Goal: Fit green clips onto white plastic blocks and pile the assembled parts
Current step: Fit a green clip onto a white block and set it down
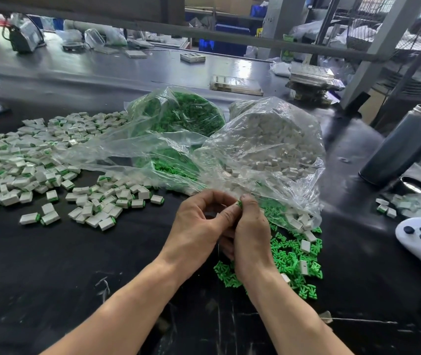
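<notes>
My left hand (201, 221) and right hand (249, 234) meet above the black work surface (76, 265), fingers curled inward on both. The right thumb and forefinger pinch a green clip (239, 203); only its tip shows. A sliver of white between the palms is probably the white block (217, 215) the left hand grips, though the fingers hide most of it, so how far the clip is seated cannot be told.

Fault risks from this position, as I judge them:

1. Misalignment. The joint is covered by my own fingers. A clip pressed in skewed may jam or bend a prong.
2. Slip. The pinch bears on the clip's tip only. Too much force could flick it into the loose green clips (293, 260) lying just under my right hand, where it is lost among the rest.
3. Snagging. The open mouth of the clear bag of white blocks (268, 149) hangs just beyond my fingertips; catching the film could spill more blocks.
4. Mixing. The pile of assembled parts (38, 175) lies well to the left. A part dropped short could be mistaken for an unfinished one
</notes>
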The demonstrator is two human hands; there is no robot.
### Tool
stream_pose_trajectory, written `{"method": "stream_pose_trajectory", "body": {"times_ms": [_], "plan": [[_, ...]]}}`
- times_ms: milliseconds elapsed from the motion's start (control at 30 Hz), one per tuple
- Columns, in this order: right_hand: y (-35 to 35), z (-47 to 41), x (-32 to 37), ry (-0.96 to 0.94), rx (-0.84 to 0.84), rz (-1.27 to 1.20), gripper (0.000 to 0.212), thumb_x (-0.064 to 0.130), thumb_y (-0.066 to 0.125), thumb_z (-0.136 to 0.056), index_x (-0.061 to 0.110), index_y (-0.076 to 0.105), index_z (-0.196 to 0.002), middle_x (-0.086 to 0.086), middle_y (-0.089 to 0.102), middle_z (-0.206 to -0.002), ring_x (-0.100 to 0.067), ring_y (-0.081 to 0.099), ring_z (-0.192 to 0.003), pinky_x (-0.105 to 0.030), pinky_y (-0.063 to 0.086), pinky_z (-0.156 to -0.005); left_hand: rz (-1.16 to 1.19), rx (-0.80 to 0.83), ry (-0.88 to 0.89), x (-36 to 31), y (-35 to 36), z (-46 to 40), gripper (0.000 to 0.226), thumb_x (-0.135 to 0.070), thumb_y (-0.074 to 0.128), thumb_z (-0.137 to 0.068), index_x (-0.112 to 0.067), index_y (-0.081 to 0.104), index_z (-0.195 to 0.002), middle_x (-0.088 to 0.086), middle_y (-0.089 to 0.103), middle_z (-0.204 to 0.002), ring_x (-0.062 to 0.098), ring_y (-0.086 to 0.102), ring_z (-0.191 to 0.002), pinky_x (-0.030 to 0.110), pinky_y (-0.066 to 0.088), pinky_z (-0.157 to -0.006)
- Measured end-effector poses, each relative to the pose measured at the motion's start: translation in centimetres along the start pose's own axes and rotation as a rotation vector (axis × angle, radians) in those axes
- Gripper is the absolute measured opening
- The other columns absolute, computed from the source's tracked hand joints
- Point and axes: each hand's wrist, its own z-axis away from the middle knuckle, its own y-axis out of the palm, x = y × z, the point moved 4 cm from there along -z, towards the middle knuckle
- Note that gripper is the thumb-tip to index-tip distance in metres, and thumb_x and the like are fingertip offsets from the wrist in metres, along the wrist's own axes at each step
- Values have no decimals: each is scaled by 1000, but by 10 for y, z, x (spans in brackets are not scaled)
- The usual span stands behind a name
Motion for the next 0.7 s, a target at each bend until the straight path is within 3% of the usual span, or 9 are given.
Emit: {"method": "stream_pose_trajectory", "body": {"times_ms": [200,333,467,567,633,700], "plan": [[1,-3,-4,-33,-60,65,52,39,34,-107,8,74,-99,-22,71,-77,-20,60,-55,-23,40,-43,-4,-7,-8,4,-1,-1,6,-19,80,-91,-14,75,-92,5,75,-75,13,69,-61,27,54,-50],[2,-5,-6,-60,-91,95,54,49,37,-85,9,74,-89,-12,65,-68,-29,59,-63,-33,44,-53,-12,-10,-4,5,-2,-1,6,-21,80,-88,-17,76,-90,5,75,-75,11,68,-60,24,53,-52],[2,-4,-6,-100,-90,154,60,48,36,-87,3,75,-95,-30,74,-91,-52,70,-86,-62,56,-71,-27,-30,-21,4,-2,-1,16,-31,81,-80,-19,78,-91,8,79,-83,15,72,-70,27,55,-56],[2,-5,-6,-116,-99,156,62,47,35,-86,-2,73,-94,-35,70,-86,-46,65,-71,-53,49,-60,-46,-44,-22,3,-3,-1,12,-28,84,-83,-20,79,-91,8,79,-85,16,74,-73,26,56,-59],[2,-7,-6,-126,-99,152,62,45,36,-85,-7,70,-92,-27,63,-74,-35,56,-64,-39,42,-55,-46,-54,-23,2,-3,-1,5,-20,83,-88,-19,79,-90,8,80,-85,17,74,-73,26,56,-59],[2,-8,-8,-139,-109,162,60,44,36,-85,-6,68,-87,-21,62,-71,-31,54,-62,-35,41,-56,-44,-68,-25,1,-4,0,3,-17,82,-89,-16,79,-90,9,80,-85,18,75,-73,26,57,-59]]}}
